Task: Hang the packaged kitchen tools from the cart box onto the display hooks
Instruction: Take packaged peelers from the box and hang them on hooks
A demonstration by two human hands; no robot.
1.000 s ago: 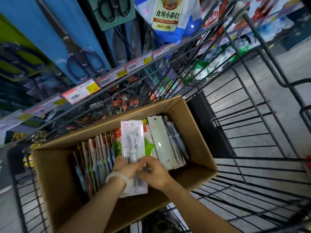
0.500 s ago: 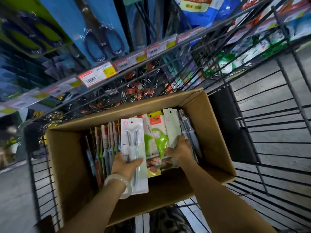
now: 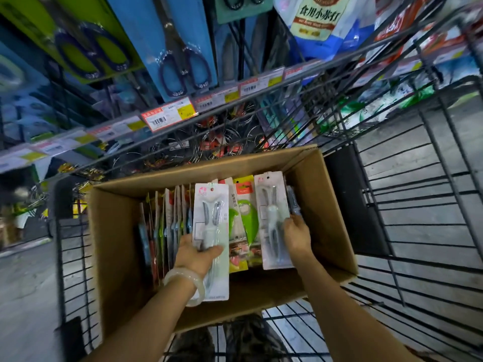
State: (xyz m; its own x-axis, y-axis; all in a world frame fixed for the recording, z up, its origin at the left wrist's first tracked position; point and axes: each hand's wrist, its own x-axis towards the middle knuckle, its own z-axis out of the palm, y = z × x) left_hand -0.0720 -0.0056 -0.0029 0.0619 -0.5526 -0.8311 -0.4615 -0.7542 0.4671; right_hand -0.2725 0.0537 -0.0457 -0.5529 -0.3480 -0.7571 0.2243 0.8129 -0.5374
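Observation:
An open cardboard box [image 3: 117,244] sits in a wire cart and holds several carded kitchen tools standing on edge. My left hand [image 3: 194,253], with a pale bangle on the wrist, grips a white blister pack with a pale peeler [image 3: 211,218], held over the box. My right hand [image 3: 296,235] holds the right edge of a second white pack of the same kind [image 3: 270,215], lifted near the box's right wall. Between the two packs lies a green tool on a card [image 3: 247,218]. Display hooks with packaged scissors [image 3: 180,64] hang above the cart.
The black wire cart [image 3: 407,231] surrounds the box, its rim running just below a shelf rail with price tags [image 3: 167,117]. Wire whisks [image 3: 209,145] hang behind the cart's front. A white and blue bag [image 3: 317,19] hangs at the upper right. Grey floor lies on both sides.
My right hand has turned up a second white pack at the box's right side. My left hand keeps its pack. The view has shifted, the box now sitting a little lower.

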